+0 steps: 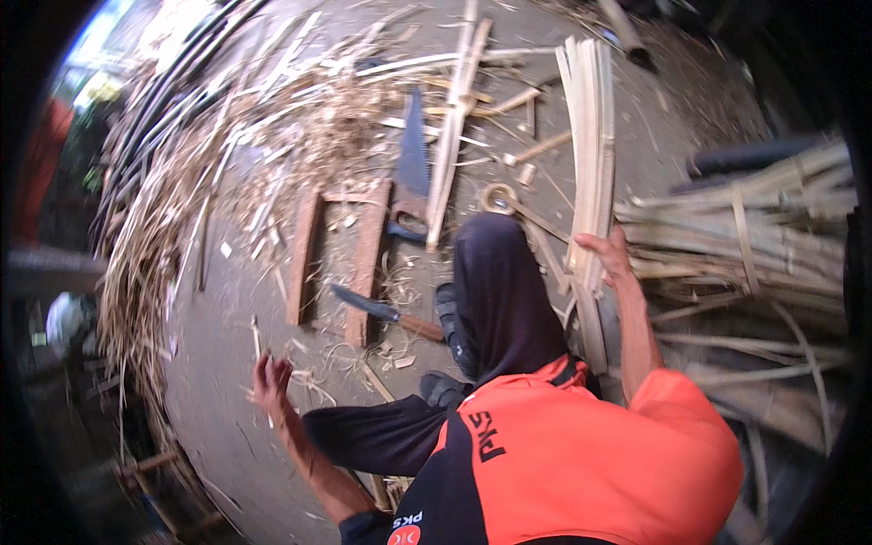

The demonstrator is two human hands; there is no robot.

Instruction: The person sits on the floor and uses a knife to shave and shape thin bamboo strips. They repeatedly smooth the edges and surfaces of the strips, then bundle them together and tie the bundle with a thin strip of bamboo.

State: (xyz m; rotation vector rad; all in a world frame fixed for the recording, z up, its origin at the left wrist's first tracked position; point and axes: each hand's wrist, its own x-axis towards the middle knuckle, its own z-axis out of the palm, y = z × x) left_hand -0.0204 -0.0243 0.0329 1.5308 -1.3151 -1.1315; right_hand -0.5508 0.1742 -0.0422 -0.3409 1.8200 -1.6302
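Observation:
My right hand (609, 255) is closed around the near part of a bundle of pale split bamboo strips (589, 136), which stretches away from me beside my right knee. Out to the left, my left hand (271, 381) is slightly blurred, its fingers curled on a thin pale bamboo strip (257, 338) that shows above and below them. Between my feet and that hand, a knife (368, 303) with a wooden handle lies across one leg of a low wooden frame (368, 259). A handsaw (413, 150) rests on the ground beyond it.
A roll of tape (497, 197) lies past my knee. Tied bundles of strips (781, 227) are stacked at the right. Wood shavings (336, 118) and long fibres (145, 272) cover the ground far ahead and left. Dark poles (173, 86) lie at the far left.

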